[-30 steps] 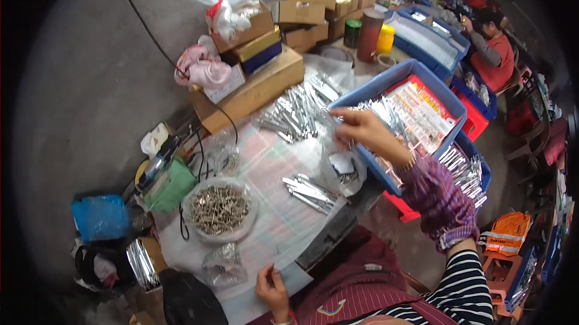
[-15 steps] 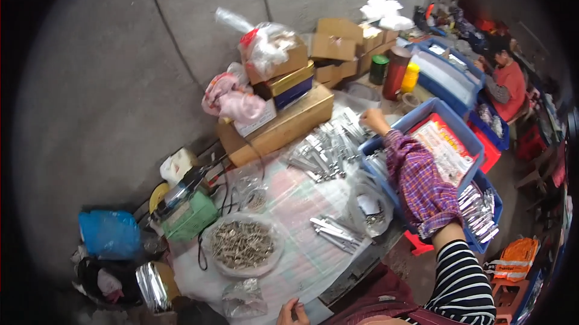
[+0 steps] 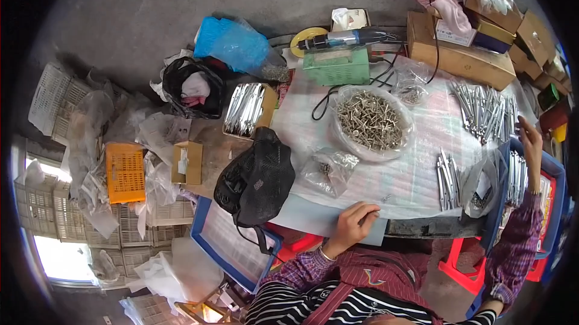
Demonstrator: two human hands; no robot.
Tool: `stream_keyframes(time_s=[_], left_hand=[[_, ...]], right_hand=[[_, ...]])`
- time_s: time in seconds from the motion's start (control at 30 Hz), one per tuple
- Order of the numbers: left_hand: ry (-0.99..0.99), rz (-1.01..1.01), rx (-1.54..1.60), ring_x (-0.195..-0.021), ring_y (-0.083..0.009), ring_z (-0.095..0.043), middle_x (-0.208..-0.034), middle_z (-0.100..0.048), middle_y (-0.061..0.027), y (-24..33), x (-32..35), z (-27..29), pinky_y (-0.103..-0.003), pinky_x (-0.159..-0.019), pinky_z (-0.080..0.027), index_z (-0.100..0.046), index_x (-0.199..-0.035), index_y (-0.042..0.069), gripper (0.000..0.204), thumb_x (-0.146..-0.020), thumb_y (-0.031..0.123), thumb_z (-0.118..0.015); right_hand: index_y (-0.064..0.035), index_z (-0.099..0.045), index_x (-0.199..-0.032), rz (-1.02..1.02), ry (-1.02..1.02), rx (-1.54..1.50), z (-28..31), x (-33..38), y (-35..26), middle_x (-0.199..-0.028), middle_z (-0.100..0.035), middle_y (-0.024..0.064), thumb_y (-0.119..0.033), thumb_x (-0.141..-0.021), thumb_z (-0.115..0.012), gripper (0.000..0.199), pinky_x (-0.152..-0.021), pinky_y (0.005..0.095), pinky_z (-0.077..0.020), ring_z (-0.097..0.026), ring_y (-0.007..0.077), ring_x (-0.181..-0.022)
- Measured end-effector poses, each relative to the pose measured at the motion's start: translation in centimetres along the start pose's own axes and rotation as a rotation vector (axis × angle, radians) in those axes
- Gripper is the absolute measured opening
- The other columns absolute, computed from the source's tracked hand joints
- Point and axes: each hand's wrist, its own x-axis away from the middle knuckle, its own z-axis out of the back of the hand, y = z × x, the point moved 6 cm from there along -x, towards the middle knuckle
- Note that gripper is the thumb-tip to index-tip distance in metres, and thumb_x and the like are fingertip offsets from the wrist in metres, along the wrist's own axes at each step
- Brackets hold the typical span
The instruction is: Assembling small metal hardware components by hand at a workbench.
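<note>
Our right hand is over the blue bin's far rim, just beside the piled metal strips; we cannot tell whether it grips any. Our left hand is loosely open. We seem mid-handling strips; a careful pinch suits next.

Black bag: I see a small pale mark, too tiny to read.
White box: I make out faint print, illegible on my feed.
Red-and-white sheet: I can read nothing.
</note>
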Motion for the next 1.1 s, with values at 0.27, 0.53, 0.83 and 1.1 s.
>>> stream_keyframes(time_s=[0.27, 0.53, 0.83, 1.1], left_hand=[[-0.117, 0.078, 0.158, -0.072, -0.0188, -0.063, -0.083, -0.063, -0.0093, 1.5, -1.0, 1.9, -0.027, -0.065, -0.048, -0.063, -0.093, 0.001, 0.014, -0.079, 0.002, -0.064], [0.071, -0.007, -0.859, -0.074, -0.0355, -0.062, -0.080, -0.063, -0.0192, -0.3, -17.8, 25.7, -0.043, -0.064, -0.048, -0.065, -0.084, 0.001, 0.019, -0.075, 0.016, -0.060], [-0.018, 0.408, -1.158, -0.090, -0.0410, -0.062, -0.095, -0.063, -0.0256, -11.4, -23.2, 29.4, -0.044, -0.079, -0.051, -0.067, -0.087, -0.001, 0.041, -0.057, 0.026, -0.076], [-0.030, 0.454, -1.165, -0.088, -0.0423, -0.061, -0.094, -0.063, -0.0270, -11.7, -23.0, 30.3, -0.044, -0.078, -0.051, -0.067, -0.089, -0.002, 0.035, -0.061, 0.019, -0.067]], right_hand=[[0.0005, -0.059, -0.112, 0.203, -0.237, -0.009, -5.7, 15.3, -21.7, -0.089, -0.064, 0.0089, 0.001, -0.085, -0.055, 0.027, -0.070, 0.0271, -0.0475, -0.061, 0.0160, -0.077], [0.0006, -0.064, -0.096, 0.101, -0.427, 0.098, -12.6, 23.0, -26.2, -0.073, -0.059, 0.0154, 0.005, -0.068, -0.062, 0.028, -0.057, 0.0328, -0.0444, -0.058, 0.0309, -0.064], [-0.0023, -0.066, -0.096, -0.079, -0.497, -0.026, -18.5, 27.3, -23.6, -0.067, -0.057, 0.0127, 0.003, -0.068, -0.065, 0.029, -0.050, 0.0323, -0.0402, -0.053, 0.0240, -0.053], [-0.0008, -0.065, -0.097, -0.075, -0.491, -0.202, -21.4, 27.2, -23.7, -0.068, -0.057, 0.0133, 0.000, -0.071, -0.065, 0.026, -0.051, 0.0311, -0.0414, -0.053, 0.0236, -0.053]])
